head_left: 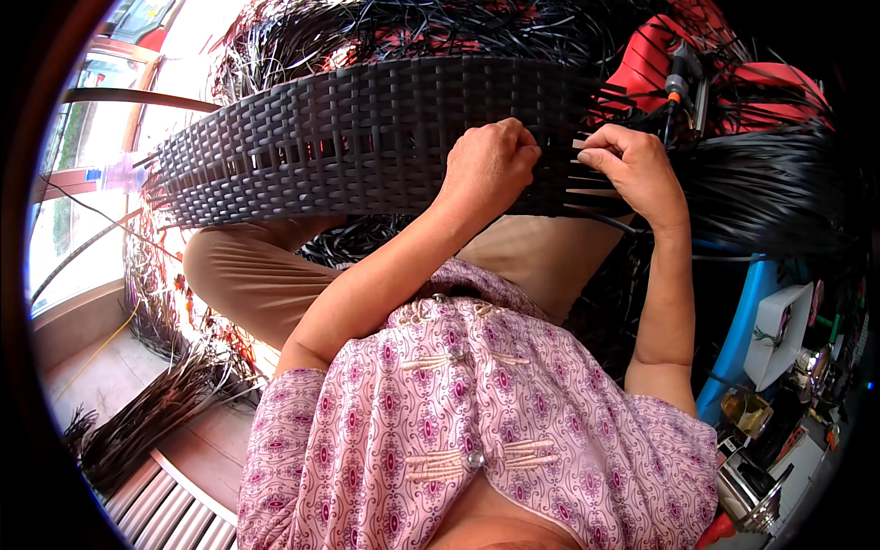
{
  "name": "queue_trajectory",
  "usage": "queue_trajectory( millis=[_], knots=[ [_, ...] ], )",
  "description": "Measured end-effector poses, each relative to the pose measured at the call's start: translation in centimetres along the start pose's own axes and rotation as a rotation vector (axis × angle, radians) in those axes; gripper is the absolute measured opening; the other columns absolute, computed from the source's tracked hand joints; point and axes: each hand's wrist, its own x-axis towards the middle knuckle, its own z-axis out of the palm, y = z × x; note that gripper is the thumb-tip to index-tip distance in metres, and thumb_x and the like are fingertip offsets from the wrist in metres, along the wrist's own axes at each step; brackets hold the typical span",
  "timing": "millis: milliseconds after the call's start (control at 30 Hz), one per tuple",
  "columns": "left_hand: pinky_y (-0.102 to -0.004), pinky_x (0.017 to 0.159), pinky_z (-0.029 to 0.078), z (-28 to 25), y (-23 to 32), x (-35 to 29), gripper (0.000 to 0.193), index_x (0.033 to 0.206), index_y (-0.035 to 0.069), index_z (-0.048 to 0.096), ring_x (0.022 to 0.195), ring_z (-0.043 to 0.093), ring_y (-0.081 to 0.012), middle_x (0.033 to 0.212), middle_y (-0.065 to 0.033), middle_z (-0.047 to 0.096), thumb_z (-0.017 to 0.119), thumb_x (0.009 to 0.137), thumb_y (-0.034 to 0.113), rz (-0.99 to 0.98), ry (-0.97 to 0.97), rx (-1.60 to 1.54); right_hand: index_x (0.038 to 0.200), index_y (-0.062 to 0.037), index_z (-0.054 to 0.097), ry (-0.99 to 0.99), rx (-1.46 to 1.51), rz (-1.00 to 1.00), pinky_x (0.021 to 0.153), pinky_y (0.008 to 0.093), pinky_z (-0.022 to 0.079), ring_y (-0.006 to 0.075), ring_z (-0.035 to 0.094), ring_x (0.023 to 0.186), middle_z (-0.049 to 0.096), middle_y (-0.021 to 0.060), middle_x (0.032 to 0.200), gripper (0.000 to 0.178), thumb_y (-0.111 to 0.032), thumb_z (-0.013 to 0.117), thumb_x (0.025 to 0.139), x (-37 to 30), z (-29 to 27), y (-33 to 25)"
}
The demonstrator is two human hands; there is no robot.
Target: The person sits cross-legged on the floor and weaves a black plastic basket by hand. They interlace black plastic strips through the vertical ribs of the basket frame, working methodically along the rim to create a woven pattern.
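Head view: dark woven panel [385,124], long and ribbed, crosses above smooth brown trousers [261,275]. Left hand [493,163]: fingers curled at weave; pinch cannot be determined. Right hand [634,170]: thumb and forefinger pinching flat strip [577,144].

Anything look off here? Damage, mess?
The dark woven panel has a row of see-through gaps left of the left hand, unlike the tight weave around it; possibly intentional. Dark strips lie messily on the floor, lower left.

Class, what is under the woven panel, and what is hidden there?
Under the woven panel, brown trousers and loose black strips show along its near edge. What lies beneath its middle is mostly covered and cannot be made out.
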Motion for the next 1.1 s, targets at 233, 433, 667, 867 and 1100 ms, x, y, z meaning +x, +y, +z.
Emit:
queue_trajectory(
  millis=[233, 433, 667, 867, 1100],
  knots=[
    [-0.0302, 0.058, 0.054, -0.2, 0.1, -0.3, 0.020, 0.095, -0.002, 0.070, 0.058, 0.067, -0.0157, 0.068, -0.0110, 0.070, 0.063, 0.091, 0.016, 0.008, 0.030, -0.038, 0.091, 0.0007, 0.072, 0.026, -0.020, -0.072, 0.066, 0.0291, 0.050, 0.0132, 0.065, 0.069, 0.071, 0.0085, 0.077, 0.013, -0.011, 0.073, 0.088, 0.7, 0.4, -0.1],
    [-0.0290, 0.059, 0.052, -1.6, 0.0, -0.9, 0.020, 0.096, -0.002, 0.070, 0.059, 0.067, -0.0140, 0.066, -0.0108, 0.068, 0.062, 0.090, 0.015, 0.062, 0.090, 0.037, 0.093, -0.0019, 0.072, 0.138, -0.215, -0.180, 0.066, 0.0309, 0.051, 0.0175, 0.067, 0.070, 0.071, 0.0084, 0.081, 0.016, -0.016, 0.076, 0.087, 0.1, 1.4, -1.3],
    [-0.0275, 0.055, 0.046, -7.5, 3.1, -3.8, 0.015, 0.093, -0.001, 0.067, 0.058, 0.058, -0.0087, 0.066, -0.0059, 0.063, 0.063, 0.090, 0.014, 0.107, 0.174, 0.052, 0.100, -0.0049, 0.073, 0.221, 0.105, -0.260, 0.079, 0.0381, 0.054, 0.0304, 0.069, 0.087, 0.072, 0.0107, 0.096, 0.017, -0.017, 0.072, 0.088, -0.5, 1.3, -6.7],
    [-0.0311, 0.057, 0.048, -9.0, 5.1, -5.2, 0.010, 0.091, 0.001, 0.066, 0.061, 0.062, -0.0159, 0.070, -0.0088, 0.066, 0.066, 0.090, 0.012, 0.286, 0.206, 0.164, 0.106, -0.0003, 0.072, 0.001, 0.493, -0.484, 0.080, 0.0303, 0.053, 0.0219, 0.069, 0.091, 0.073, 0.0106, 0.096, 0.025, -0.022, 0.072, 0.093, 2.1, 3.9, -6.6],
    [-0.0259, 0.062, 0.054, -6.9, 1.5, -4.2, 0.020, 0.109, -0.003, 0.067, 0.068, 0.071, -0.0145, 0.085, -0.0110, 0.072, 0.063, 0.096, 0.012, 0.068, 0.144, -0.377, 0.097, -0.0005, 0.072, -0.001, 0.510, -0.230, 0.067, 0.0212, 0.049, 0.0067, 0.061, 0.071, 0.067, -0.0001, 0.080, 0.017, -0.018, 0.070, 0.096, 0.4, 2.7, -5.6]
  ],
)
